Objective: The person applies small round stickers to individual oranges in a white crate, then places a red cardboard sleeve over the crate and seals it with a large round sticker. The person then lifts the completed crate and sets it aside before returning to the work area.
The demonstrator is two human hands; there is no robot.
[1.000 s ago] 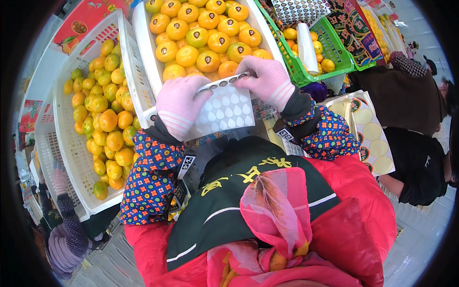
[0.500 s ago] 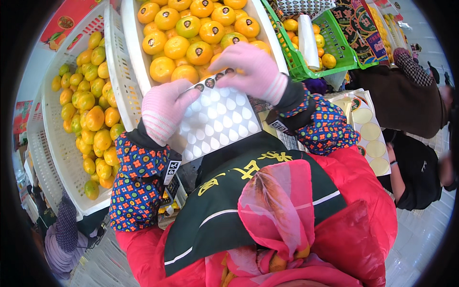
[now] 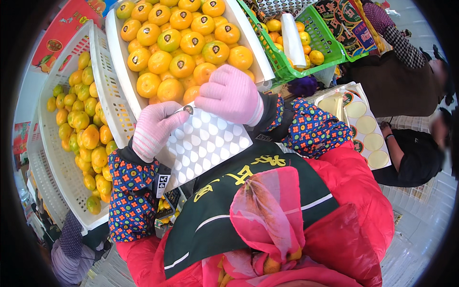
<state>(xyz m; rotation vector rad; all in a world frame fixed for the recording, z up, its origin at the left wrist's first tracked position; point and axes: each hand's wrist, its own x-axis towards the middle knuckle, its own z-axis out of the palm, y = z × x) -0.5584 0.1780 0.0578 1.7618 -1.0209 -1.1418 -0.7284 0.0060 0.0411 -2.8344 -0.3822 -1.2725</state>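
Between the two gloved hands, just nearer the body than a white box (image 3: 256, 53) of oranges (image 3: 182, 65), hangs a pale sheet (image 3: 205, 148) of stickers. Its grey face carries slanting rows of blank, whitish drop shapes, and one small dark sticker (image 3: 188, 109) shows at the upper edge, near the left thumb. The drops' narrow tips seem to point away from the body. The lower edge climbs from lower left to upper right, and the long axis seems to follow it, though the hands hide part of the top. The left hand (image 3: 155, 129) pinches the upper left corner between thumb and fingers. The right hand (image 3: 229, 98) bends its fingers over the upper edge; whether they grip anything, I cannot tell. Both gloves are soft pink knit with striped cuffs. The sheet looks thin, flat and smooth; the oranges are round and glossy. A slotted plastic crate (image 3: 112, 81) stands at left.
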